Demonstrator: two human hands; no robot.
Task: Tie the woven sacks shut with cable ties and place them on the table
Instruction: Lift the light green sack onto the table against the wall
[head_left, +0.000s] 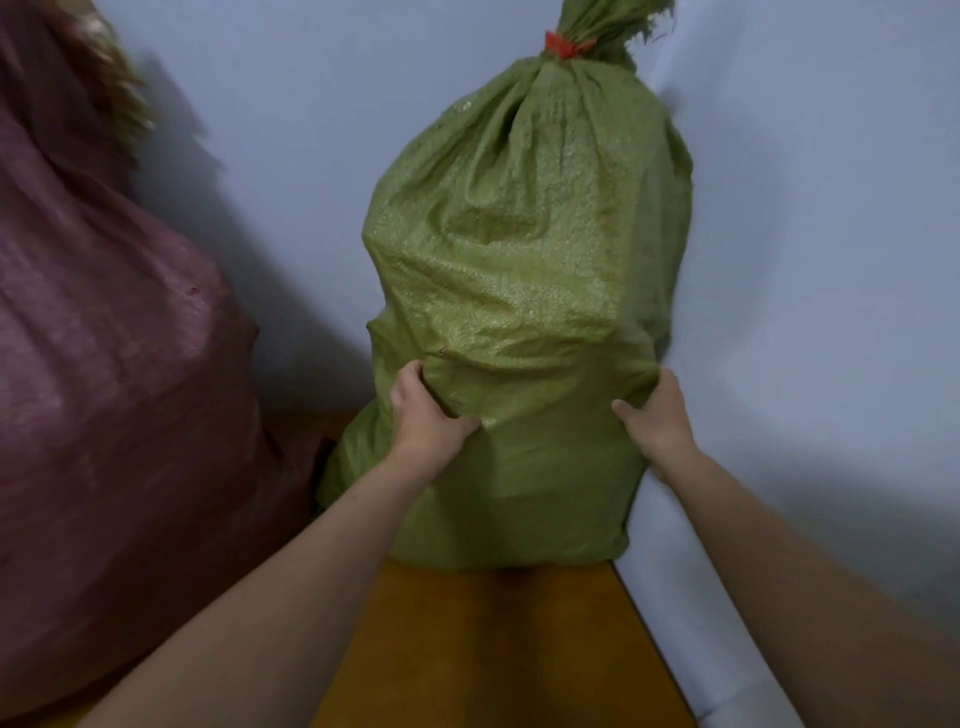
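Head view: both forearms reach forward to a green sack (524, 291).
Green sack: upright at the far right corner of the surface (493, 649), its right side against the wall (831, 234).
Neck: bunched and bound with a red tie (561, 48), frayed cloth sticking up above it.
Left grip (423, 415): closed on the sack's lower left side, thumb pressed into the front, fingers wrapped round a fold.
Right grip (657, 421): closed on the lower right side, thumb on the front, fingers round the edge and out of sight.
Maroon sack (114, 364): along the left edge of the surface, just beside the green one; its top is blurred.
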